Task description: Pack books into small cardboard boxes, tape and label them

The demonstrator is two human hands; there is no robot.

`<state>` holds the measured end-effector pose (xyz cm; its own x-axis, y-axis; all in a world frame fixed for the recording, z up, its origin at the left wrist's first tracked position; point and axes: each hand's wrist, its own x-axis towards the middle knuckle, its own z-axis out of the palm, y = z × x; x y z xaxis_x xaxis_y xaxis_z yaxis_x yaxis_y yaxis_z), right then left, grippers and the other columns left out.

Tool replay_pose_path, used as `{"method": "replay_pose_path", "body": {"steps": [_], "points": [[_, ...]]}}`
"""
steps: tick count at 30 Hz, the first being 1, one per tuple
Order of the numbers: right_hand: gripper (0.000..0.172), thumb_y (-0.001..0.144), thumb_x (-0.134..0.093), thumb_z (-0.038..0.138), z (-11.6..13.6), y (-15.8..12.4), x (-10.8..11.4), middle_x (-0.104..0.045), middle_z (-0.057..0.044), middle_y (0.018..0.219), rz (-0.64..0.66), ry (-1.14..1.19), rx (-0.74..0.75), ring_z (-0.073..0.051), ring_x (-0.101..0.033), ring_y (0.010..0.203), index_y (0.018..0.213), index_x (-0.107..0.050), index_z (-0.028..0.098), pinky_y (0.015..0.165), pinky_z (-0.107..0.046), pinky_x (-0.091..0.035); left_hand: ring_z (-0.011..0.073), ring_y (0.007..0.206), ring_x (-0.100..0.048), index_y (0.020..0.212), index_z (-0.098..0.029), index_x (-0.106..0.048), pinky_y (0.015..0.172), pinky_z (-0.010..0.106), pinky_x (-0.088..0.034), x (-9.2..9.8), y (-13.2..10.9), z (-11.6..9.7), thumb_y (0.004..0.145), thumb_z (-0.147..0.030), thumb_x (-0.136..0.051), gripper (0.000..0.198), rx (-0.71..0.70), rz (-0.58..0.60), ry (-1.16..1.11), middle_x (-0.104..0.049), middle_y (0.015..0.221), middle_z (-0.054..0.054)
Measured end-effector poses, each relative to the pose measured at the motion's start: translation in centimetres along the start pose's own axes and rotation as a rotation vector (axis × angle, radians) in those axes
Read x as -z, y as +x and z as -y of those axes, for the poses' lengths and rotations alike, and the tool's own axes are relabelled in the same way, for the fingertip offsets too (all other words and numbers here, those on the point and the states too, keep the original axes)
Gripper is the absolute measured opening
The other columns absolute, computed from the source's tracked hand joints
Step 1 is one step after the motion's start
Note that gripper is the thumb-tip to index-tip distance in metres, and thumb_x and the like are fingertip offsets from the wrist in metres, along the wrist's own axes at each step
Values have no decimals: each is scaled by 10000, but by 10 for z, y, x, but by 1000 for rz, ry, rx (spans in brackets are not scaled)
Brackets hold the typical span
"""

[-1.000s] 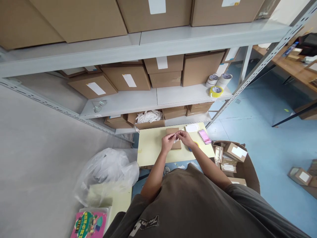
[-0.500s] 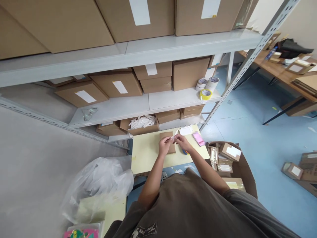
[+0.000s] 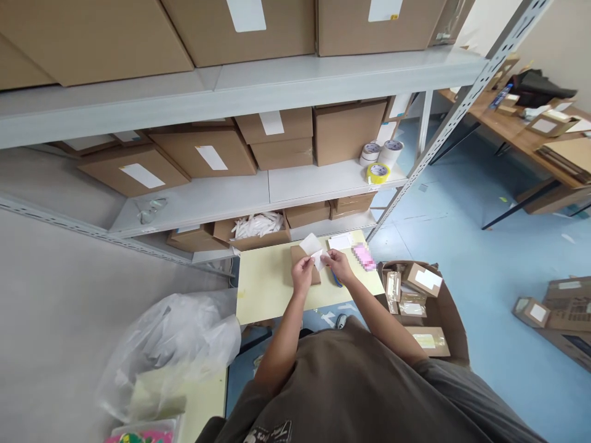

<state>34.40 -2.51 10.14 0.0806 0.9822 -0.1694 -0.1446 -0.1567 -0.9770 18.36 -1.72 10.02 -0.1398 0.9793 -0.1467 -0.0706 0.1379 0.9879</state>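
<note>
**Both hands on a white sheet above the small brown box**

From my feed I see both hands meeting over the pale yellow counter, near its far edge. My left hand pinches the lower edge of a small white paper sheet, thumb and fingers closed on it. My right hand is closed on the same sheet from the other side, fingertips touching it just beside the left hand's. The sheet stands tilted, its free corner pointing away from me toward the shelving.

Directly under the hands lies a flat brown cardboard box, resting on the counter close to the far edge; the hands cover part of it. Beyond it, at the far edge, lies a white paper slip, and just right of that a pink item that is blurred out, so I cannot read anything on it. Something blue peeks out beneath my right hand; I cannot tell what it is.

Past the counter's right edge, an open brown carton on the floor holds small windowed boxes with white labels; the labels are too small to read. The grey metal shelf behind the counter carries brown cartons with blank-looking white stickers, plus tape rolls, one of them yellow. No writing on any of them is legible. A clear plastic bag sits off the counter's left edge.
</note>
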Motion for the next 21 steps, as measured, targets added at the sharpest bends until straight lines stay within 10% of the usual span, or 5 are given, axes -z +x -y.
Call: {"method": "replay_pose_path", "body": {"steps": [9,21], "points": [[491,749,-855,680,-4,6,-16,-668,-3,774,-179,-1,7,-206,-610,757,796,-617,252,735,-338,-516,225,840,-727,917,-195,-787,815,321,-579,127,96,-18,825,-538,-779,355,-24,-466,-3,-788,850,63],[462,559,-905,520,-51,160,-202,-681,5,693,-111,-49,-190,-197,-647,674,813,-659,222,653,-328,-517,197,789,-717,946,-190,-823,709,278,-564,257,84,-12,890,-543,-729,370,-124,-339,213,-802,912,88]]}}
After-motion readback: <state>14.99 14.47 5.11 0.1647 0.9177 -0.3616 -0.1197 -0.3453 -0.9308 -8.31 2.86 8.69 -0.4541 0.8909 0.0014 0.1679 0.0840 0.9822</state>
